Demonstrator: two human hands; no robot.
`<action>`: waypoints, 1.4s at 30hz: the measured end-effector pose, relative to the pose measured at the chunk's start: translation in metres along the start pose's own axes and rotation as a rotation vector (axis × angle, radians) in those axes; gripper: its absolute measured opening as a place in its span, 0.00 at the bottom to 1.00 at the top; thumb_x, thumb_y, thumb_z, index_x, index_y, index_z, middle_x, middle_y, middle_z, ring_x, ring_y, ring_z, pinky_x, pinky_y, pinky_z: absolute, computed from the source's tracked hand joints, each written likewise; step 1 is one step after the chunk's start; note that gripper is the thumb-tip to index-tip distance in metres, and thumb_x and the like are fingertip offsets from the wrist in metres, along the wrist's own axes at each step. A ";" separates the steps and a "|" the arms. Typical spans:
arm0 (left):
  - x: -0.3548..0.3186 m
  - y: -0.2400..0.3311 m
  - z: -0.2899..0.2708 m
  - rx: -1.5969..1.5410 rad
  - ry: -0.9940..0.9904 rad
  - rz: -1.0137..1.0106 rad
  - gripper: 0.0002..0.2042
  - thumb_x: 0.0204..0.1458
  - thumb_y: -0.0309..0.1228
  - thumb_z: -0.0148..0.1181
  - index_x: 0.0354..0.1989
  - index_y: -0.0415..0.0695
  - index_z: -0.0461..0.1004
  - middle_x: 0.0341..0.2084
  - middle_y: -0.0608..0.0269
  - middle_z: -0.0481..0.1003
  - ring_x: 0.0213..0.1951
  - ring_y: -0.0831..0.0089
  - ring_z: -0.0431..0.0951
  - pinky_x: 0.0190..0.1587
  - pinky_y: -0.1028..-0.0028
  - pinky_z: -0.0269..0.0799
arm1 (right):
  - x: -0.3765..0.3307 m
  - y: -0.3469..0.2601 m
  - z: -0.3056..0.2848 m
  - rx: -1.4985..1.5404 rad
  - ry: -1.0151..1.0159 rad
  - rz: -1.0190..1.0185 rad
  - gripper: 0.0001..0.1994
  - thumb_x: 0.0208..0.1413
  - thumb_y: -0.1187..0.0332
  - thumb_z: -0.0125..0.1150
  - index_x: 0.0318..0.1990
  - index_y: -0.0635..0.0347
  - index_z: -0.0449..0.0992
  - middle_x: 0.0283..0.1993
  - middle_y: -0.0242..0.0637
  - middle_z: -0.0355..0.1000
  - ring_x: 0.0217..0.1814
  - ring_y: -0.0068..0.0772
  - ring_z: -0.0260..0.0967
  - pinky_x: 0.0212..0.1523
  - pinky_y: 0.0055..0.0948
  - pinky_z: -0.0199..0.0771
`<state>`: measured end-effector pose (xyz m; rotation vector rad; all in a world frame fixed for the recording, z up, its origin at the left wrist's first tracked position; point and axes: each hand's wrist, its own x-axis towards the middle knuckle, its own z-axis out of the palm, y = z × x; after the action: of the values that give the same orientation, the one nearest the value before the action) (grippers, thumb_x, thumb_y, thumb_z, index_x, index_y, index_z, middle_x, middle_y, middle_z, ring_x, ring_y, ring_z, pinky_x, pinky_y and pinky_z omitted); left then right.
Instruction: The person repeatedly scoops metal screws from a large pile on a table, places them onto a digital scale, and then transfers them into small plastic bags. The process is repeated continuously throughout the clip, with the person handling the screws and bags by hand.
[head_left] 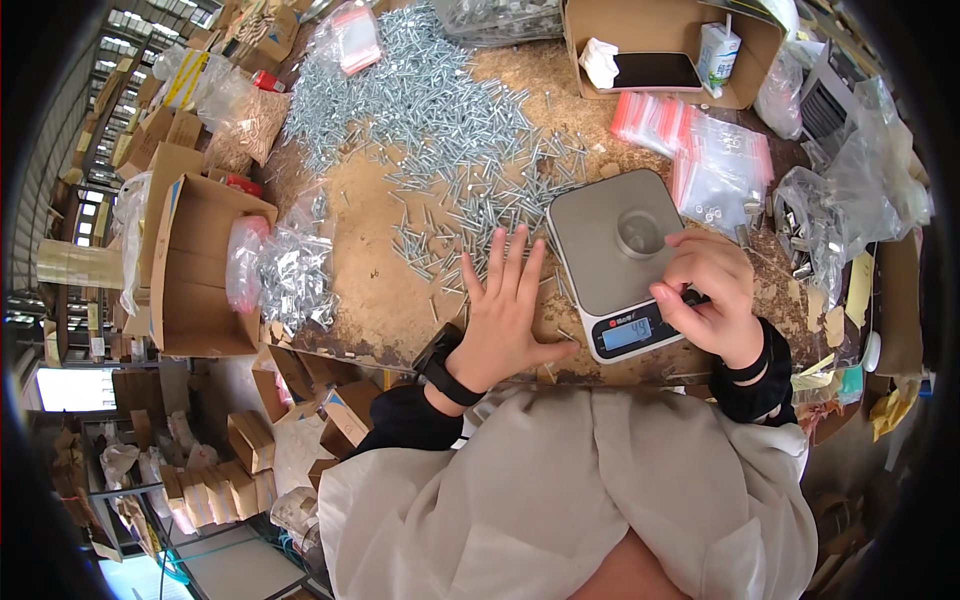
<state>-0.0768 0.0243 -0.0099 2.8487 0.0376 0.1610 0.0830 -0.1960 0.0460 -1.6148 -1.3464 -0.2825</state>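
My left hand [505, 315] lies palm down on the worn wooden table with its fingers spread. Its fingertips reach the near edge of a big heap of loose silver screws [430, 110]. To its right stands a digital kitchen scale [590, 240] with a grey plate and a lit display [627, 333]. A small round cup [640, 233] sits on the plate; what lies inside is hard to make out. Over the scale's right side, close beside the cup, my right hand [710, 290] has its fingers curled in. Whatever they hold, if anything, is hidden.
Red-edged clear zip bags [715, 165] lie behind the scale. At the back right, an open cardboard box [640, 30] holds a phone [657, 71] and a drink carton [718, 55]. Bagged metal parts [300, 270] and an open carton [205, 270] are at the left; more bagged parts [810, 230] are right.
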 end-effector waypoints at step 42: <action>0.115 -0.095 0.003 0.169 0.237 0.134 0.18 0.50 0.41 0.68 0.44 0.45 0.72 0.39 0.62 0.75 0.45 0.60 0.75 0.54 0.59 0.62 | -0.005 0.009 0.006 -0.125 -0.102 -0.014 0.09 0.49 0.72 0.69 0.27 0.58 0.71 0.26 0.36 0.72 0.27 0.43 0.72 0.28 0.37 0.72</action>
<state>0.0371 0.1193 -0.0277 2.9831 -0.0958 0.5483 0.0869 -0.1937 0.0349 -1.7437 -1.4423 -0.3015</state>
